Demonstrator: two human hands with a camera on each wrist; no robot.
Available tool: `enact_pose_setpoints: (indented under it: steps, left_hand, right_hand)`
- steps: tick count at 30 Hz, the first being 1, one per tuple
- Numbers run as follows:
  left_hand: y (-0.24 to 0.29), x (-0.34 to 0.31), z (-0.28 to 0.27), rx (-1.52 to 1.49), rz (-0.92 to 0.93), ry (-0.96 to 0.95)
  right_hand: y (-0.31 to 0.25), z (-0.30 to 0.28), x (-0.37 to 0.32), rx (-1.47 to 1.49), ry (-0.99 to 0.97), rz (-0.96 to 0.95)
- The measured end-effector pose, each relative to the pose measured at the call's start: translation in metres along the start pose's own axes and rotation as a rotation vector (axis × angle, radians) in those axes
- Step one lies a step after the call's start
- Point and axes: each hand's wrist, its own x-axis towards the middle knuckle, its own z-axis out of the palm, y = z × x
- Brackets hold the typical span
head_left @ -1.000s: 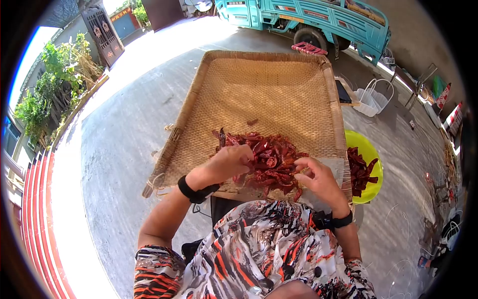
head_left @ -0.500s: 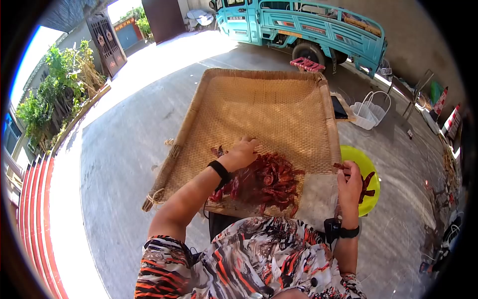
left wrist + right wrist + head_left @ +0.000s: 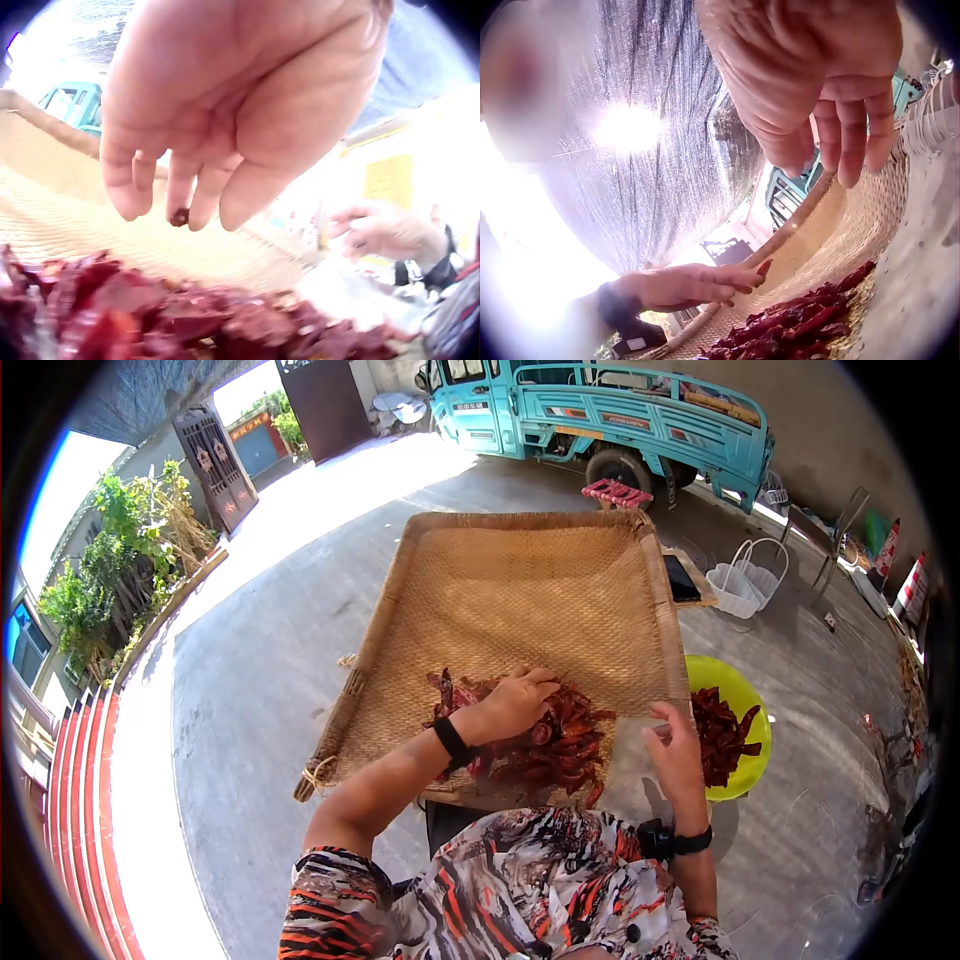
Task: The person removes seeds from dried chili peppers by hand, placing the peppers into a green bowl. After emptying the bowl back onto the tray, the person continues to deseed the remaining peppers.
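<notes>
My left hand (image 3: 508, 710) reaches over a heap of dried red chili peppers (image 3: 555, 765) on a woven tray (image 3: 530, 595). A small dark red chili piece (image 3: 179, 217) sits pinched between its fingertips; in the right wrist view the chili's red tip (image 3: 764, 267) sticks out past the fingers. To the right, my right hand (image 3: 678, 755) hovers by the tray's right edge with loosely bent fingers and nothing in them. Beside it stands a yellow-green basin (image 3: 757, 768) with more dried chilies (image 3: 720, 732) in it.
Loose yellowish seeds (image 3: 864, 296) lie at the heap's edge. A dark tablet (image 3: 682, 578) and a white plastic basket (image 3: 735, 592) are beyond the tray's right side. Farther off are a red woven stool (image 3: 616, 492) and a turquoise cargo tricycle (image 3: 620, 425).
Both hands were at the heap; then the right hand carried a chili to the basin side and has since let it go. The left hand moved to the tray beyond the heap, then back right.
</notes>
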Motion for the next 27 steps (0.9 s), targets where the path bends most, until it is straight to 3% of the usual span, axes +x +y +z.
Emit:
enact_pose_setpoints:
  steps: [4,7,11,13,17,18,21,22,25,27]
  left_hand:
    - [0.082,0.005,-0.013,-0.088,0.182,-0.017]
    - [0.091,0.004,-0.015,-0.067,0.249,-0.018]
    - [0.087,-0.012,-0.034,-0.110,0.214,0.095]
    - [0.061,-0.024,-0.046,-0.135,0.131,0.077]
    - [0.030,-0.068,-0.098,-0.004,-0.247,-0.141]
    - [0.021,-0.078,-0.105,0.017,-0.382,-0.228]
    - [0.009,-0.105,-0.097,0.010,-0.645,-0.321]
    - [0.005,-0.115,-0.087,-0.004,-0.708,-0.325]
    - [-0.022,-0.142,-0.056,-0.288,-0.627,-0.281]
    - [-0.026,-0.146,-0.043,-0.168,-0.658,-0.266]
  right_hand:
    - [-0.025,0.027,-0.001,0.287,-0.090,-0.055]
    - [-0.021,0.036,-0.002,0.580,-0.163,0.072]
    - [0.000,0.022,-0.001,0.425,-0.011,-0.007]
    - [-0.002,0.003,0.000,0.309,0.127,-0.039]
    - [0.042,-0.040,0.011,-0.371,0.580,-0.270]
    - [0.050,-0.047,0.010,-0.536,0.631,-0.188]
    - [0.066,-0.057,0.007,0.006,0.487,0.008]
    - [0.067,-0.056,0.006,0.014,0.425,0.031]
    - [0.055,-0.041,0.004,-0.083,0.380,-0.011]
    - [0.042,-0.034,0.003,-0.092,0.344,-0.049]
